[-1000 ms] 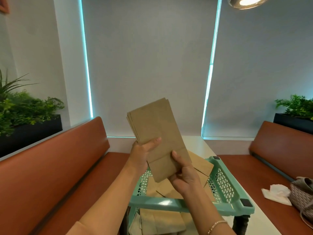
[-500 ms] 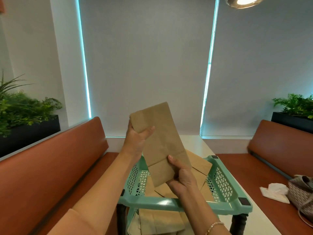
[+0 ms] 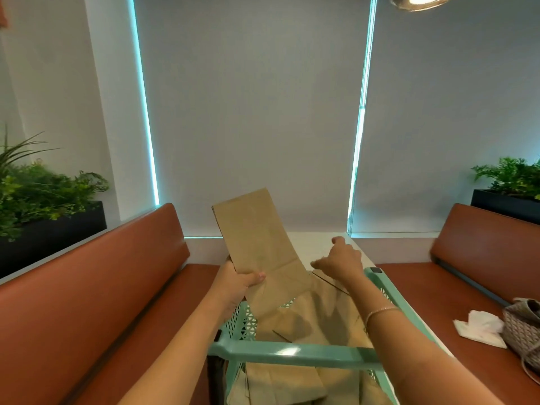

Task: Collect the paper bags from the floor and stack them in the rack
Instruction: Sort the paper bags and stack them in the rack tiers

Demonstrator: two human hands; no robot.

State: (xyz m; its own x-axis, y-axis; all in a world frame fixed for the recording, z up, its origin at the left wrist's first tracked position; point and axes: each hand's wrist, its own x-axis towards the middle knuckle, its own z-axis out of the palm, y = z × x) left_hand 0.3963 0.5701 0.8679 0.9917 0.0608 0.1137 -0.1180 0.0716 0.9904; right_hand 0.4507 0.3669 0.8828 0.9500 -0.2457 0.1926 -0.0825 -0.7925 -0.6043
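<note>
My left hand [image 3: 238, 283] grips a flat brown paper bag [image 3: 258, 244] by its left edge, thumb across the front, holding it upright above the mint-green plastic rack [image 3: 289, 352]. Several more brown bags [image 3: 318, 314] lie overlapping in the rack's top tray, and others show in the tier below [image 3: 280, 384]. My right hand [image 3: 340, 260] hovers over the far right part of the top tray, apart from the held bag, fingers loosely curled downward; whether it touches a bag is unclear.
Brown padded benches flank the rack, one left [image 3: 96, 290] and one right [image 3: 482, 258]. A crumpled white tissue [image 3: 479, 327] and a woven handbag [image 3: 526, 323] lie on the right seat. Planters stand behind both benches [image 3: 43, 200]. A white table [image 3: 315, 244] lies beyond the rack.
My right hand let go of the held bag's bottom and moved right and forward over the tray. My left hand slid down the bag's left edge and now holds it alone.
</note>
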